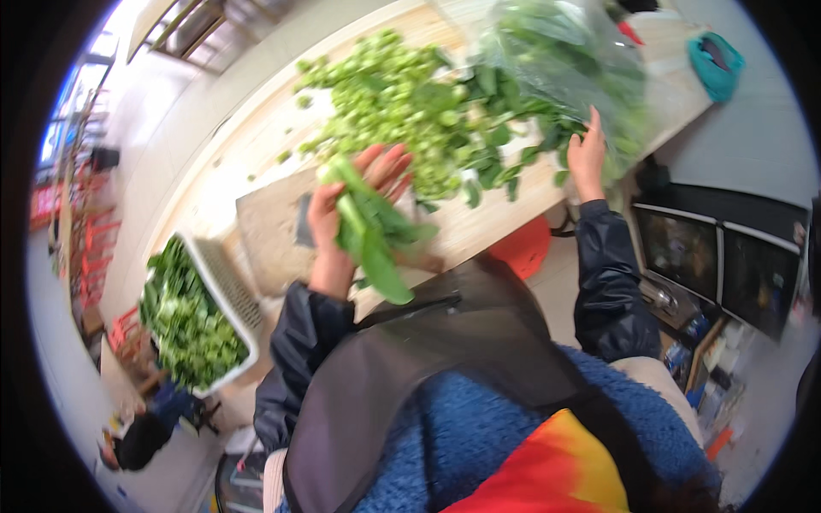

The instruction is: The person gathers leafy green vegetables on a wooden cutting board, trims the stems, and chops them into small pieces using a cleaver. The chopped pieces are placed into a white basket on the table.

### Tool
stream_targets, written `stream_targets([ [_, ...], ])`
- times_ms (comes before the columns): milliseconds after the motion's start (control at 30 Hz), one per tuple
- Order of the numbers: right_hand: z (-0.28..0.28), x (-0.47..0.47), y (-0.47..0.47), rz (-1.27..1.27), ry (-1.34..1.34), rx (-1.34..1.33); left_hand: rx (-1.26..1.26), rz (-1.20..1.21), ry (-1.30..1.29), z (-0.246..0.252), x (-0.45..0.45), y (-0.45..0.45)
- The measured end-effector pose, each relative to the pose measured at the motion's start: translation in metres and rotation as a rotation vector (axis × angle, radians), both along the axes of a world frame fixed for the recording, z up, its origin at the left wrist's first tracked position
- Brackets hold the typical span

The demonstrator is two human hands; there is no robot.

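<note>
My left hand holds a leafy green vegetable, its pale stem end up and its broad leaves hanging towards me. Behind that hand lies a worn cutting board, with a flat grey blade-like piece on it, partly hidden by my fingers. My right hand is at the lower edge of a clear plastic bag full of leafy greens. Its fingertips overlap the bag, and blur hides whether they grip it. Between the hands, a heap of cut pale-green stem pieces and loose leaves covers the wooden table.
A white basket of leafy greens stands left of the board. Beneath the table edge is a red-orange stool-like object. A teal bag sits at the far right end. Dark glass-fronted cabinets stand right; another person is lower left.
</note>
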State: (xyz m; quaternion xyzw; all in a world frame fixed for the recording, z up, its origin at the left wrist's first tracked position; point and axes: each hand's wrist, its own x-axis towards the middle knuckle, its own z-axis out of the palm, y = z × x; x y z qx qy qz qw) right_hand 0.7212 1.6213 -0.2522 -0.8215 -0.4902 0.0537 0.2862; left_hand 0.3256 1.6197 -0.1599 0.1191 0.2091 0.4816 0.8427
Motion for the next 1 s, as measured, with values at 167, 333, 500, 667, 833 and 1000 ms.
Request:
stream_targets([
  [167, 0.058, 0.072, -0.018, 0.080, -0.419, 0.201, -0.006, 0.000, 0.081, -0.002, -0.001, -0.001],
  [333, 0.045, 0.088, -0.025, -0.014, -0.177, -0.101, 0.018, -0.042, 0.088, -0.010, -0.006, -0.003],
  [500, -0.010, 0.065, -0.038, 0.000, -0.253, -0.391, 0.071, -0.090, 0.158, -0.005, -0.011, -0.004],
  [667, -0.029, 0.078, -0.043, -0.080, -0.256, -0.371, -0.023, -0.060, 0.119, 0.003, -0.009, -0.006],
  [833, -0.038, 0.111, -0.018, -0.097, -0.138, -0.386, 0.015, -0.086, 0.101, 0.009, -0.013, -0.010],
  [1000, -0.052, 0.165, -0.021, -0.034, -0.156, -0.309, -0.015, -0.067, 0.014, 0.008, -0.018, -0.008],
])
